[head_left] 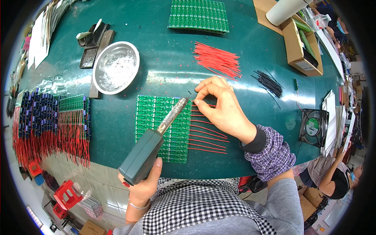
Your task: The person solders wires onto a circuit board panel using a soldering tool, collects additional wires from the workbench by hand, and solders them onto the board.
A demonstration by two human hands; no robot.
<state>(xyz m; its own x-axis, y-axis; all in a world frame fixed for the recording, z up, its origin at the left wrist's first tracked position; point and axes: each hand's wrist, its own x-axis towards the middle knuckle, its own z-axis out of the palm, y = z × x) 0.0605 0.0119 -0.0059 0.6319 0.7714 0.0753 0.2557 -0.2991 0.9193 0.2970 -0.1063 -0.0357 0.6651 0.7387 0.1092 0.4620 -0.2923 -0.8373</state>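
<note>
My left hand (144, 187) grips a dark green soldering iron (147, 150), whose tip reaches the upper right edge of a green circuit board panel (156, 121) on the teal table. My right hand (223, 107) pinches a thin red wire (206, 105) against that same edge, next to the iron's tip. Several red wires (207, 137) stick out in a row from the panel's right side.
A loose pile of red wires (217, 60) and a bunch of black wires (270, 84) lie further back. A steel bowl (116, 67), an iron stand (93, 37), more green panels (199, 15), wired boards (51, 125) at left, a fan (313, 127), cardboard boxes (301, 47).
</note>
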